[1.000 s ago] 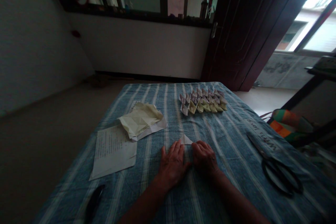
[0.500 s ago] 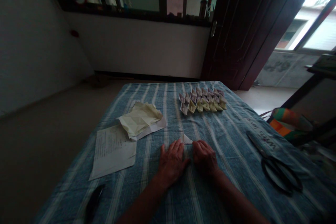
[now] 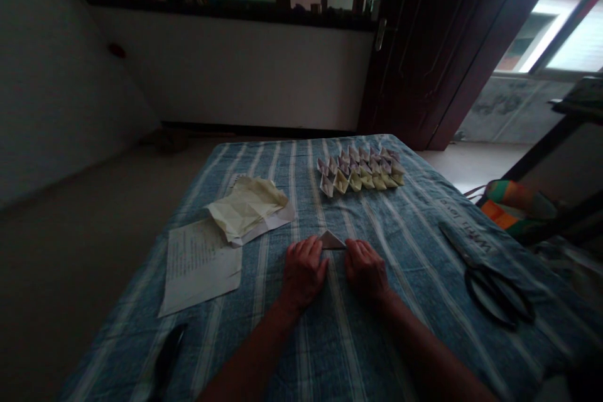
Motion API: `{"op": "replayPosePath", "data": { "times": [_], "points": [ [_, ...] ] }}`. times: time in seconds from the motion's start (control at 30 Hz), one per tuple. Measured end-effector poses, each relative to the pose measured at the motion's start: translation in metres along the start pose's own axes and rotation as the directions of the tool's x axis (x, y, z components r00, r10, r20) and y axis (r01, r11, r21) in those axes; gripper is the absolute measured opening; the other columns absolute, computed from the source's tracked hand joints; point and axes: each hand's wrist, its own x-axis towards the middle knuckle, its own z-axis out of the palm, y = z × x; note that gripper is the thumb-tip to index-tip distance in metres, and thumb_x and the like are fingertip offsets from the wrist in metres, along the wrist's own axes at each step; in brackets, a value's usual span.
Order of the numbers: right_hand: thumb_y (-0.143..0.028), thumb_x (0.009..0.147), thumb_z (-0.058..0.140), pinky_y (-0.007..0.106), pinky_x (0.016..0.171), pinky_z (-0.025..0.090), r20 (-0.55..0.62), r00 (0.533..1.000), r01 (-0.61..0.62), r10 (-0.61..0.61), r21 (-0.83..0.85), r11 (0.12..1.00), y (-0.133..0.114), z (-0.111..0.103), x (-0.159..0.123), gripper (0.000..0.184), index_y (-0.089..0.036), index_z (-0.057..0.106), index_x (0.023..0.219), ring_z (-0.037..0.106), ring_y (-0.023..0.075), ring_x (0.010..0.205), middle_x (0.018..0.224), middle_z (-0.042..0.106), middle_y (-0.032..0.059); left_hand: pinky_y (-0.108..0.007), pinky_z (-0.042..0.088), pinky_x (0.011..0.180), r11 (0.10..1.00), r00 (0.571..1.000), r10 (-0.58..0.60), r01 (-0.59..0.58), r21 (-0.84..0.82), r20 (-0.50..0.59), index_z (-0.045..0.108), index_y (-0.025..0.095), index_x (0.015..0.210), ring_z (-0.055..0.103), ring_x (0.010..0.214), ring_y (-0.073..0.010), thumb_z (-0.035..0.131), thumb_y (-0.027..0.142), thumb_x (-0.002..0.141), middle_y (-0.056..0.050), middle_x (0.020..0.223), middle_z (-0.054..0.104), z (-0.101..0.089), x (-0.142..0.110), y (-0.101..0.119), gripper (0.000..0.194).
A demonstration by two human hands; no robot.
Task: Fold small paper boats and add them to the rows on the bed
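Observation:
A small folded paper triangle (image 3: 332,240) lies on the striped blue cloth, its point facing away from me. My left hand (image 3: 304,269) is closed at its left corner, fingers together over the paper's edge. At the opposite corner, my right hand (image 3: 366,267) pinches the paper with curled fingers. Fingertips cover both ends of the triangle. Beyond the hands, several folded paper boats (image 3: 360,171) stand in close rows, some whitish and some yellowish.
Left of my hands are creased yellowish papers (image 3: 249,207) and a printed sheet (image 3: 202,270). A black-handled object (image 3: 167,358) rests at the near left. Black-handled scissors (image 3: 490,282) lie on the right of the cloth-covered table (image 3: 277,352).
My left hand has gone from lying flat with spread fingers to curling at the triangle's left corner. More of the triangle shows between the hands. The view has tilted slightly down.

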Motion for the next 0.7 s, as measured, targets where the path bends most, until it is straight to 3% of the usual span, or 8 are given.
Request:
{"op": "replayPosePath", "data": {
  "times": [0.37, 0.7],
  "points": [
    [-0.009, 0.089, 0.04, 0.029, 0.068, 0.038, 0.01, 1.0, -0.009, 0.009, -0.015, 1.0, 0.001, 0.0, 0.001, 0.018, -0.02, 0.054, 0.082, 0.053, 0.0198, 0.075, 0.074, 0.058, 0.004, -0.044, 0.044, 0.094, 0.999, 0.998, -0.014, 0.011, -0.045, -0.065, 0.056, 0.013, 0.12, 0.061, 0.106, -0.0278, 0.059, 0.018, 0.082, -0.015, 0.117, 0.067, 0.002, 0.009, -0.001, 0.039],
    [-0.008, 0.088, 0.04, 0.029, 0.069, 0.038, 0.053, 0.998, -0.037, 0.037, -0.004, 0.999, -0.001, -0.004, 0.002, 0.019, -0.02, 0.055, 0.084, 0.054, 0.0198, 0.077, 0.076, 0.059, 0.0042, -0.037, 0.048, 0.082, 0.988, 0.996, -0.062, 0.052, -0.144, -0.065, 0.06, 0.016, 0.116, 0.063, 0.087, -0.0228, 0.053, 0.009, 0.078, -0.008, 0.09, 0.07, 0.004, 0.012, -0.006, 0.039]
  ]
}}
